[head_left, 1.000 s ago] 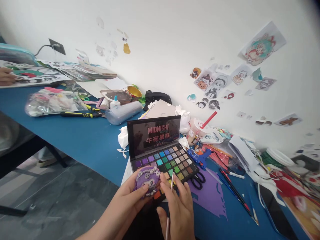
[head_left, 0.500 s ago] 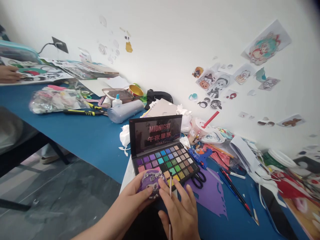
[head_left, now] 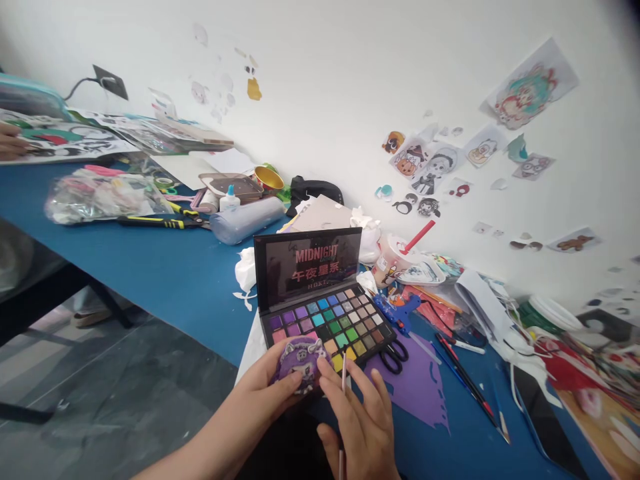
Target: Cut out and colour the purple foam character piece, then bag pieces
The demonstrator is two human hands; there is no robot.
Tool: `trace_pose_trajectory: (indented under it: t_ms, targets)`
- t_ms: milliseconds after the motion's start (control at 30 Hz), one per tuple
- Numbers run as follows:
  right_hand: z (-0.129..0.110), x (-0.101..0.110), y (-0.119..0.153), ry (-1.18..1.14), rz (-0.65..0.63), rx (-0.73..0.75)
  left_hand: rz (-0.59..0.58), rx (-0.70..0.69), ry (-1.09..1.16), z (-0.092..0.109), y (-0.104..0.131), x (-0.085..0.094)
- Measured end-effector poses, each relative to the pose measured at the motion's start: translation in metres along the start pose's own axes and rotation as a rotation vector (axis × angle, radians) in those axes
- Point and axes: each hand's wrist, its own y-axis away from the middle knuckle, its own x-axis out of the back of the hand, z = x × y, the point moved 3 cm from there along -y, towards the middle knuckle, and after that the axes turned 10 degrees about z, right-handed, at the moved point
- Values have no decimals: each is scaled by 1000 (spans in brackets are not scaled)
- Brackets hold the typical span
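Purple badge [head_left: 299, 357] — likely light, its raised trim fragile, best held by the rim — sits gripped in the left hand [head_left: 270, 393], before the palette [head_left: 320, 320]; the right hand [head_left: 359, 417] pinches a brush [head_left: 344, 373].

1 head-worn view, facing forward and down, hands [head_left: 273, 380] [head_left: 357, 413] close, wall [head_left: 320, 100] beyond

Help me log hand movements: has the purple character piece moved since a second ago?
Yes, the purple character piece in the left hand has shifted slightly right against the eyeshadow palette in view.
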Motion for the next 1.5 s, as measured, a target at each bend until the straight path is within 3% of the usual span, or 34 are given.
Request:
trace_pose_trajectory:
  t_ms: [133,333,533,633,800,933,1133,1367,1500]
  targets:
    - [-3,-5,3,-28,45,-52,-30,-6,-8,-2,-1,1]
    - [6,6,5,-26,-96,39,-48,23,34,5,0,0]
    - [22,8,-1,-122,-85,-163,-176,52,73,16,4,4]
    - [29,0,-7,-106,-127,-145,-193,54,76,19,3,10]
    - [44,-21,-16,-35,-285,-202,-69,-17,92,29,-2,27]
    - [35,-38,-23,-97,-401,-95,25,-103,92,39,-5,40]
    - [25,-54,-27,-73,-468,-70,86,-161,84,46,-1,39]
    - [29,-53,-25,-55,-454,-30,1,-120,82,41,3,31]
    - [24,-37,-27,-45,-256,-48,-20,-123,45,37,3,29]
